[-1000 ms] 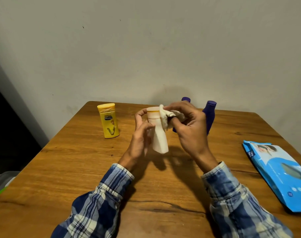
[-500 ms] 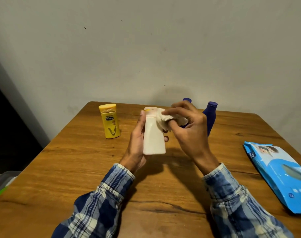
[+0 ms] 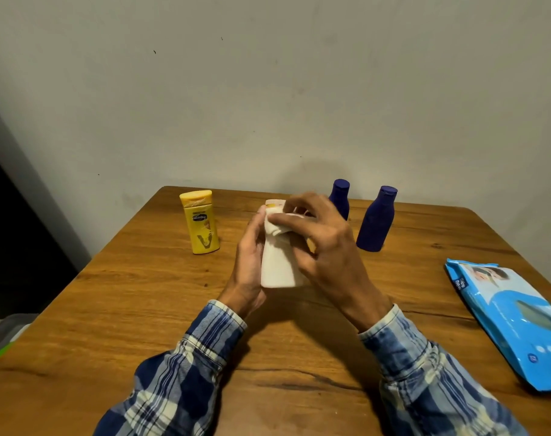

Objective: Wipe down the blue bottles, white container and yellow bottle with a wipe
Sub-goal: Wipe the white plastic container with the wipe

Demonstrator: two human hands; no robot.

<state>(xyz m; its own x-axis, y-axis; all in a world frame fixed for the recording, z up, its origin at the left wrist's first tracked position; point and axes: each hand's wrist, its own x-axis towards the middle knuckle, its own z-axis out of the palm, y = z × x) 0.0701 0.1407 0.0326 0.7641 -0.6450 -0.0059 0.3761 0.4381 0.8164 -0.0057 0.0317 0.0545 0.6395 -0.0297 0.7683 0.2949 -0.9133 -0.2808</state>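
1. Head view: the white container [image 3: 278, 269] stands upright between both hands over the middle of the table [image 3: 142, 294]. I cannot tell whether its base touches the wood.
2. Likely risk: the container twists or slips out sideways. It is smooth and held from one side only, and rubbing near its top pushes against that hold.
3. Second risk: the far blue bottle [image 3: 340, 198] stands just behind the right hand [image 3: 327, 247]. A wide wiping stroke could tip it, and perhaps the near blue bottle [image 3: 376, 220] beside it.
4. Third risk: the wipe [image 3: 275, 226] is bunched small, so it may miss parts of the surface or drop from the fingers.
5. The left hand [image 3: 247, 262] grips the container's left side, fingers curled round the back and thumb up by the cap.
6. The right hand pinches the crumpled wipe between thumb and fingers and presses it against the container's upper part. Its other fingers are loosely spread.
7. The yellow bottle [image 3: 200, 226] stands well apart to the left, untouched.
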